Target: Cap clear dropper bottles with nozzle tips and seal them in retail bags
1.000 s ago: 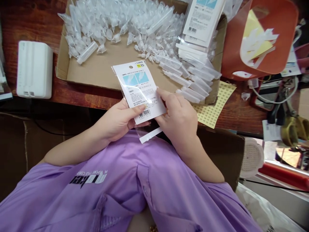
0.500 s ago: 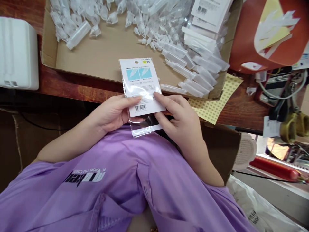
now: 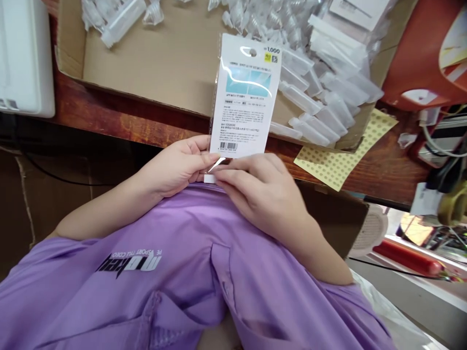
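A clear plastic packet with a printed white card [image 3: 243, 109] inside stands up between my hands, its hang hole at the far end and its barcode end towards me. My left hand [image 3: 178, 165] grips its lower left corner, thumb on the front and fingers behind. At the packet's near end, the fingers of my right hand [image 3: 268, 187] are pinched on the loose clear flap, beside a white strip [image 3: 209, 179]. The fingertips hide part of that flap. Beyond the packet lie several translucent plastic squeeze bottles [image 3: 302, 95] in a shallow cardboard tray [image 3: 153, 80].
Small clear nozzle caps [image 3: 153, 13] lie in the tray. A yellow dotted sticker sheet [image 3: 339, 155] pokes out under its right corner. On the wooden table [image 3: 120, 126] are a white box-shaped object [image 3: 25, 58] at left and an orange container [image 3: 412, 58] at right. Scissors [image 3: 452, 206] hang at far right.
The packet has tilted up and shows its card more fully. My right hand has shifted from the card's right edge down to the flap. The view has moved closer to the table.
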`<state>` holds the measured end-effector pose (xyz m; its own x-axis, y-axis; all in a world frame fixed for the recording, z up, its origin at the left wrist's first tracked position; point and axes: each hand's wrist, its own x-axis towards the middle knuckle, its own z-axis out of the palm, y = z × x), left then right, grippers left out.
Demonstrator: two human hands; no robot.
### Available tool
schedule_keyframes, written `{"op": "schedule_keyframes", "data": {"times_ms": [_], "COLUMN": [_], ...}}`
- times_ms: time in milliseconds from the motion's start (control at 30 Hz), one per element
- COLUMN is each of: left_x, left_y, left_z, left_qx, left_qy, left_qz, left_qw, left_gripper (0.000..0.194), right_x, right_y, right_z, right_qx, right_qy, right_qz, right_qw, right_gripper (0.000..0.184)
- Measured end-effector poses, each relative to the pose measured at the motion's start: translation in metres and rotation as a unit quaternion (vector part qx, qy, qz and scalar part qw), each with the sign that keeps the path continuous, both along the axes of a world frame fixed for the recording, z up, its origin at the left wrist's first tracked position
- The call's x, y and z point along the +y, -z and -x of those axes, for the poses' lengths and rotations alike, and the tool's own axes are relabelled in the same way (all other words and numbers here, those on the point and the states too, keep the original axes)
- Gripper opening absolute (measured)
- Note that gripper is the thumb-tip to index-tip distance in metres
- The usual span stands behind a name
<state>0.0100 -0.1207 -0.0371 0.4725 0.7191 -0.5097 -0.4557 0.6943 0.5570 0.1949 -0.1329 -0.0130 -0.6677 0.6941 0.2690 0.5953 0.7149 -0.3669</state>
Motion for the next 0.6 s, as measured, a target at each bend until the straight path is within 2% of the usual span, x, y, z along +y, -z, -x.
{"op": "schedule_keyframes", "data": {"times_ms": [200,367,533,567,600], "left_x": [-0.001,0.002,0.009,0.011,0.013], "left_y": [0.001,0.001,-0.001,-0.001,-0.002], "left_z": [-0.002,-0.005,-0.002,0.0,0.003], "left_qx": [0.022,0.021,0.046,0.057,0.069], "left_qy": [0.023,0.018,-0.006,-0.002,0.009], "left_qz": [-0.019,0.008,0.035,0.04,0.046], "left_qw": [0.999,1.0,0.998,0.998,0.997], "left_gripper": [0.024,0.022,0.02,0.021,0.021], "right_x": [0.002,0.004,0.005,0.006,0.007], "right_y": [0.015,0.01,-0.006,-0.006,-0.005], "right_z": [0.015,0.011,-0.029,-0.042,-0.056], "right_qx": [-0.032,-0.028,0.085,0.121,0.169], "right_qy": [0.008,-0.011,-0.044,-0.012,0.05], "right_qz": [-0.004,0.015,0.15,0.178,0.193], "right_qw": [0.999,0.999,0.984,0.977,0.965], "right_gripper": [0.013,0.012,0.008,0.009,0.015]}}
